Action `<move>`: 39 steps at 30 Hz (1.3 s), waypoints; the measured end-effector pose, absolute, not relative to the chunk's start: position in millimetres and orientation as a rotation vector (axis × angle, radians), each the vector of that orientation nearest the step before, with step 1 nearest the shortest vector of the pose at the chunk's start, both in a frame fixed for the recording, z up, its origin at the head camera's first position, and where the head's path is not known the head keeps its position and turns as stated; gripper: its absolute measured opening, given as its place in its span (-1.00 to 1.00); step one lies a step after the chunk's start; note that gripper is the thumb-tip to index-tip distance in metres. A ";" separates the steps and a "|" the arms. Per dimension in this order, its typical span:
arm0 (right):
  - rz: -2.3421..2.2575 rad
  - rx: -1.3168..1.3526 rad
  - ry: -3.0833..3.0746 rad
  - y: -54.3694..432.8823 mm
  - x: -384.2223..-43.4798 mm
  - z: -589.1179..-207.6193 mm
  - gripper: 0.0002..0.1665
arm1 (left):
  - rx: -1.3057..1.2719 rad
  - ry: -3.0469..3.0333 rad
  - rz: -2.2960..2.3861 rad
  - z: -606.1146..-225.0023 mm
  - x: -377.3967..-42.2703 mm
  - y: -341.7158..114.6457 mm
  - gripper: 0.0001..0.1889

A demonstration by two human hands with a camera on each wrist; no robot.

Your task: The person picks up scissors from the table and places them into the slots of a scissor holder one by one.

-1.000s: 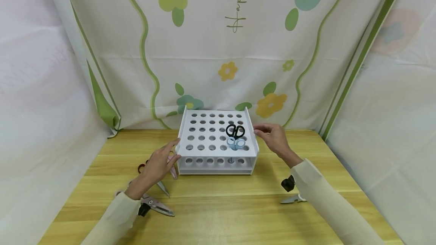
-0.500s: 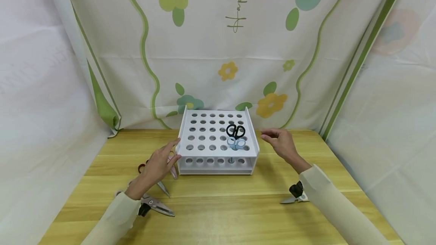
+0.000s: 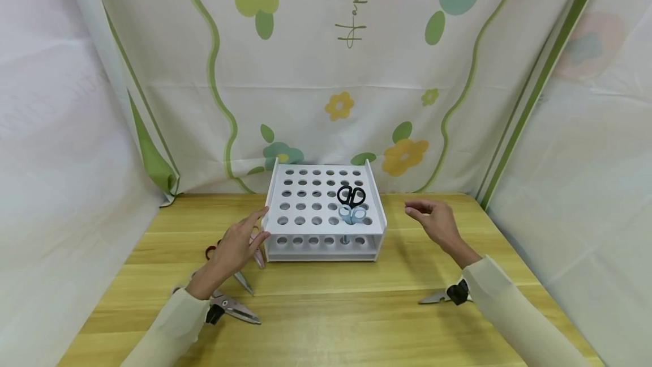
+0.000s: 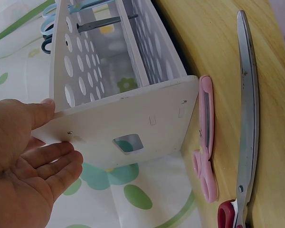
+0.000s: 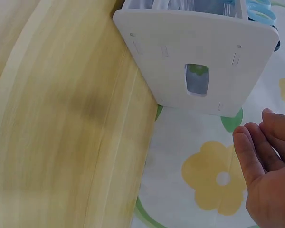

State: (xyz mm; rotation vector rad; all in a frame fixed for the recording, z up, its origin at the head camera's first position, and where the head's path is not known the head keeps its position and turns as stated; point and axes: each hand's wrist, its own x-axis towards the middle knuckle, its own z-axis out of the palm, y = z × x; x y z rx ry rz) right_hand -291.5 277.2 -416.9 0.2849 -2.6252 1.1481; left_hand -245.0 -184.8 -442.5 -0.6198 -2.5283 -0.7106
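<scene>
A white rack point(image 3: 309, 213) with rows of round holes stands at the back of the table. Black-handled scissors point(image 3: 351, 195) and light-blue-handled scissors point(image 3: 352, 214) sit upright in holes at its right, blades down. My left hand point(image 3: 238, 246) holds the rack's left side near the front upper corner; in the left wrist view the thumb is at the panel's edge and other fingers lie loosely against its outer face. My right hand point(image 3: 436, 223) hovers off the rack's right side with loosely bent fingers and nothing in them.
Pink scissors point(image 4: 206, 137) lie beside the rack's left side, with red-handled scissors point(image 4: 247, 118) next to them. Larger scissors point(image 3: 235, 307) lie under my left forearm. Another pair of scissors point(image 3: 433, 297) is partly covered by my right wrist. A flowered curtain hangs behind.
My right hand has let go of the rack's right side and moved away to the right. My left hand and the rack have stayed in place.
</scene>
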 end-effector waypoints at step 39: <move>1.021 0.114 -2.675 348.2 -258.7 -459.0 -0.60 | -0.629 -2.531 -0.714 -442.7 -245.5 -185.5 -0.38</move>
